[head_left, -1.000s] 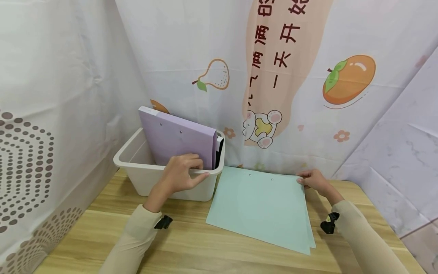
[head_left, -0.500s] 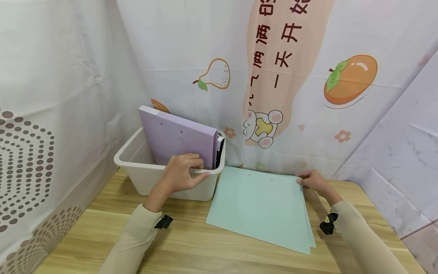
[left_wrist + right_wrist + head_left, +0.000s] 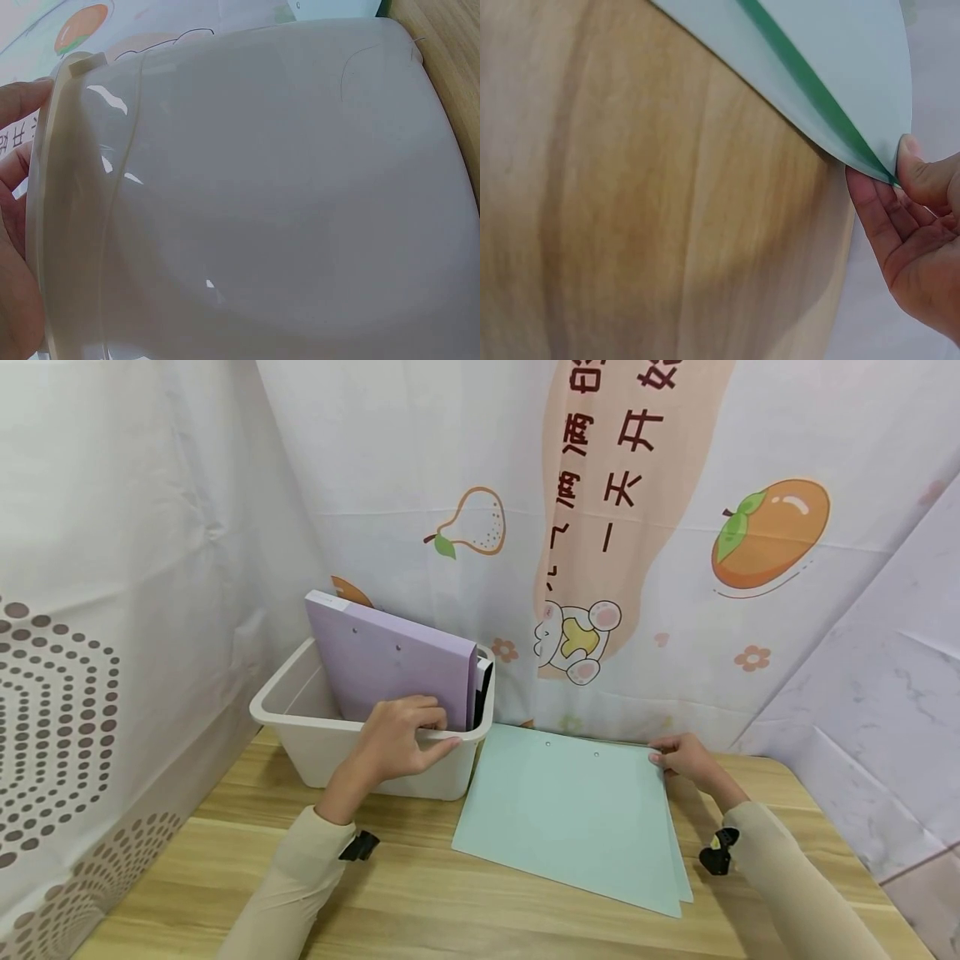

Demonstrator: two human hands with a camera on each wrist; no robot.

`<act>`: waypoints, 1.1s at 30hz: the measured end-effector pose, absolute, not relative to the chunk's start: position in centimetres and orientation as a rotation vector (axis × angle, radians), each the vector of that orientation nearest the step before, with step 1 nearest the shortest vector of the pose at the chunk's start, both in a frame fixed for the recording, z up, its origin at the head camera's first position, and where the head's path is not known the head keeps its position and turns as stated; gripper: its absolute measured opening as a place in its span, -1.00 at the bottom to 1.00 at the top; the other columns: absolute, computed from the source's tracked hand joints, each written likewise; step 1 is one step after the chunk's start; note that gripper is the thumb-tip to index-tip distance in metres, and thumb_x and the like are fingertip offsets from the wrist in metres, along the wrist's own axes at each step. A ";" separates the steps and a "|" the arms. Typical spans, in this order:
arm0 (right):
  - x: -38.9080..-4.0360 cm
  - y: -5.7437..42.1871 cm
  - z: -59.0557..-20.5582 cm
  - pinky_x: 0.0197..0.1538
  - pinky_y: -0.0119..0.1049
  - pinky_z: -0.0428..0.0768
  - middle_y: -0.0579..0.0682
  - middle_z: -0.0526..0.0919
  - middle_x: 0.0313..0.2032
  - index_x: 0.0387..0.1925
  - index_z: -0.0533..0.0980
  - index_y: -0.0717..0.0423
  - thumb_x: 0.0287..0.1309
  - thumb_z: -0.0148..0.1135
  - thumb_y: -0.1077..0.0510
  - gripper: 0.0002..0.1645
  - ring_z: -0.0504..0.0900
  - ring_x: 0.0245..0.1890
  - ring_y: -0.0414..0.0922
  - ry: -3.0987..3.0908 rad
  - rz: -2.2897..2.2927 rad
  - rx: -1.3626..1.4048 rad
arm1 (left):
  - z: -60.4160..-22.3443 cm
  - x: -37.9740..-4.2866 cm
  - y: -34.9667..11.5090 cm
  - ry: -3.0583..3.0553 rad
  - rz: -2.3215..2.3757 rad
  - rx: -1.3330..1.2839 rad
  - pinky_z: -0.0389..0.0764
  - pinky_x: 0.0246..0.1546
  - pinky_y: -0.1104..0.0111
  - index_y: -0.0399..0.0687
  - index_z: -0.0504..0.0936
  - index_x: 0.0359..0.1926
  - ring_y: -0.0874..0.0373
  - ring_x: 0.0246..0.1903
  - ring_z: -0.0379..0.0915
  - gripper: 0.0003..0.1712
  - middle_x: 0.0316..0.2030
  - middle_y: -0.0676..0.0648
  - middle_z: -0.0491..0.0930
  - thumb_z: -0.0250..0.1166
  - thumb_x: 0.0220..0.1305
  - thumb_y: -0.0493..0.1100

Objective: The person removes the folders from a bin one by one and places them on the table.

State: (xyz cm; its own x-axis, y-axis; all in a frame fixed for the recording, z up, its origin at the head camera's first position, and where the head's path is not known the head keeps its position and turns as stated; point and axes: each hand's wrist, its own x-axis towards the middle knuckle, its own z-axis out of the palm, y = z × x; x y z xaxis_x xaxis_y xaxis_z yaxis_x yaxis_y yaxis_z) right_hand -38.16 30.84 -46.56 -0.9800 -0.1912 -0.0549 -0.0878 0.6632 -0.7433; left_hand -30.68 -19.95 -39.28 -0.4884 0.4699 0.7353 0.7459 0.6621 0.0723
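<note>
My left hand (image 3: 401, 735) grips the front rim of a white plastic bin (image 3: 281, 720), fingers curled over the edge and thumb along it. The left wrist view is mostly filled by the bin's outer wall (image 3: 262, 180). Inside the bin, a purple file folder (image 3: 390, 664) with two rivets leans upright, a black-and-white item (image 3: 483, 681) behind it. To the right, a pale green file folder (image 3: 562, 818) lies on the table. My right hand (image 3: 688, 758) pinches its far right corner, thumb above and fingers below; the right wrist view shows a darker green gap (image 3: 810, 82) between its covers.
The wood-grain table (image 3: 420, 902) carries the bin and the green folder. A printed white curtain (image 3: 420, 435) hangs right behind them, and further white sheets (image 3: 885, 668) stand at both sides.
Almost nothing differs. The right hand and wrist have shifted very slightly left at the green folder's corner; the left hand stays on the bin rim.
</note>
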 end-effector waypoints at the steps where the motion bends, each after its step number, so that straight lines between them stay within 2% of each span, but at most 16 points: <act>1: -38.2 30.9 -46.6 -0.24 -0.19 0.72 0.59 0.45 0.20 0.19 0.42 0.62 0.38 0.22 0.27 -0.48 0.62 -0.30 -0.29 2.746 -1.222 -0.226 | -39.3 -30.7 -19.9 -2.172 -0.504 -0.936 0.16 -0.61 0.52 0.07 0.54 -0.56 0.33 -0.59 0.21 -0.67 -0.59 0.12 0.42 0.49 0.09 0.07; 15: -38.4 31.2 -46.5 -0.27 -0.22 0.70 0.58 0.46 0.19 0.18 0.44 0.61 0.37 0.23 0.28 -0.50 0.62 -0.34 -0.30 2.767 -1.226 -0.244 | -38.9 -30.9 -19.7 -2.165 -0.500 -0.944 0.14 -0.62 0.53 0.06 0.55 -0.57 0.32 -0.60 0.21 -0.68 -0.60 0.12 0.42 0.48 0.08 0.07; 33: -38.8 30.5 -46.9 -0.25 -0.27 0.72 0.52 0.60 0.06 0.14 0.48 0.60 0.34 0.26 0.31 -0.54 0.63 -0.34 -0.36 2.734 -1.249 -0.319 | -39.3 -30.6 -20.0 -2.167 -0.504 -0.937 0.15 -0.61 0.53 0.07 0.55 -0.57 0.33 -0.59 0.20 -0.68 -0.60 0.13 0.40 0.49 0.07 0.06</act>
State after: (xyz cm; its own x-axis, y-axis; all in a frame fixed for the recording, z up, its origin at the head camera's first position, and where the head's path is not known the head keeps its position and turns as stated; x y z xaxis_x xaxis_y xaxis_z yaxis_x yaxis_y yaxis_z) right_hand -38.82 30.51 -46.89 -0.9708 -0.2392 -0.0200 -0.1415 0.6377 -0.7572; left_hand -30.63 -19.99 -39.34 -0.4839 0.4696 0.7385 0.7472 0.6610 0.0692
